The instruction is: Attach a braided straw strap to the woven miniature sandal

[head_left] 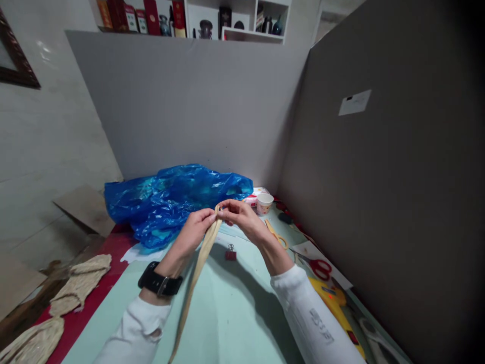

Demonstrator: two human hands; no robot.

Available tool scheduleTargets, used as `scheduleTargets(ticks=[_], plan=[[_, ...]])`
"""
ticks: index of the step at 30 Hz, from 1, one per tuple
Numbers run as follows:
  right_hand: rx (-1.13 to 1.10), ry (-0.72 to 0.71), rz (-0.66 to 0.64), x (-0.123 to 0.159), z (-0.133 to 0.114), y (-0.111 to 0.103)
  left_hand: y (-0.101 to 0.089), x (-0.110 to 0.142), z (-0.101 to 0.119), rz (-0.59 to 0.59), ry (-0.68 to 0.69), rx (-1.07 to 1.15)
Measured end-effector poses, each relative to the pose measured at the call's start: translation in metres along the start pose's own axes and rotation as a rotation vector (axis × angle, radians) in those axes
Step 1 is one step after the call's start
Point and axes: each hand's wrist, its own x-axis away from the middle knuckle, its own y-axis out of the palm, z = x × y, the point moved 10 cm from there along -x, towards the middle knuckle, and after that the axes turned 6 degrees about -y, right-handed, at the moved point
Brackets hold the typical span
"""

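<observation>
Both hands meet above the middle of the table, at the top end of a long tan strip that looks like dried husk or leaf. My left hand pinches the strip near that end. My right hand is closed with its fingertips at the very tip; a small bit of something pale shows there, too small to name. From the hands the strip hangs down toward the table's near edge. Below them a red binder clip stands on the pale green table surface.
A crumpled blue plastic bag lies at the back left. Woven tan pieces rest at the left edge. On the right are a paper cup, yellow-handled scissors, red-handled scissors and a yellow tool. Grey panels stand behind and right.
</observation>
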Motion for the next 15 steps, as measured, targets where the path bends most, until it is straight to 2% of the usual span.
scheduleTargets(ticks=[7, 15], plan=[[0.035, -0.003, -0.049, 0.0014, 0.0044, -0.004, 0.0088, 0.0016, -0.0021, -0.081, -0.049, -0.05], [0.163, -0.01, -0.051, 0.0023, 0.0012, -0.0025, 0.0074, 0.0077, -0.0053, -0.114, -0.101, -0.062]])
